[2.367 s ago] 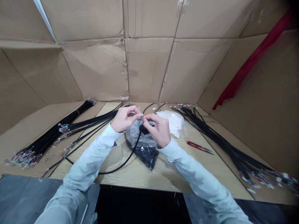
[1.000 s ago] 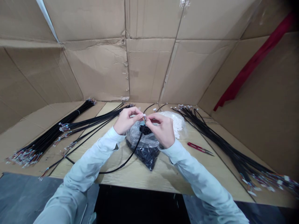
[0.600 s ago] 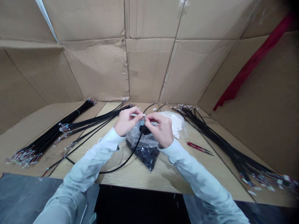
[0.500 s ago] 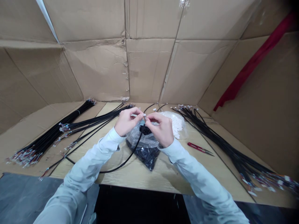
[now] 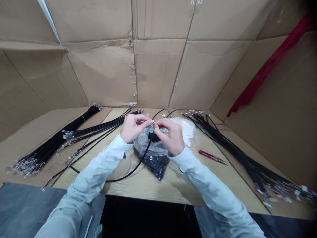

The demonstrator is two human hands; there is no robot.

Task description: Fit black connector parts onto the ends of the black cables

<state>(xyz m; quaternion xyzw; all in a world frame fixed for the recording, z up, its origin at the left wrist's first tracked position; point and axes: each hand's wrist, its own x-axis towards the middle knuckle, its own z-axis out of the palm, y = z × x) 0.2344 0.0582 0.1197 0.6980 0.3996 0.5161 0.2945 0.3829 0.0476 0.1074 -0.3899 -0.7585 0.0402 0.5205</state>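
Note:
Both hands meet at the centre over a clear bag of small black parts [image 5: 153, 165]. My left hand [image 5: 135, 127] is pinched on a thin pale wire at the end of a black cable [image 5: 141, 161]. Facing it, my right hand [image 5: 170, 134] pinches the same cable end, just below its bare wires. The cable curves down from the fingertips and passes behind my left sleeve. Fingers hide most of the wire tips, and whether a white connector is between them is too small to tell. Behind my right hand lies a clear bag of white connectors [image 5: 189, 132].
Red-handled thread snips [image 5: 210, 156] lie to the right. Bundles of black cables with coloured wire ends [image 5: 66, 132] rest on the left, and another long bundle with white connectors [image 5: 230, 153] on the right. Cardboard walls [image 5: 158, 72] enclose the table [image 5: 148, 191] at the back and sides.
My left hand has shifted very slightly left, and the pale piece at its fingertips shows less now. My right hand keeps its pinch in nearly the same place.

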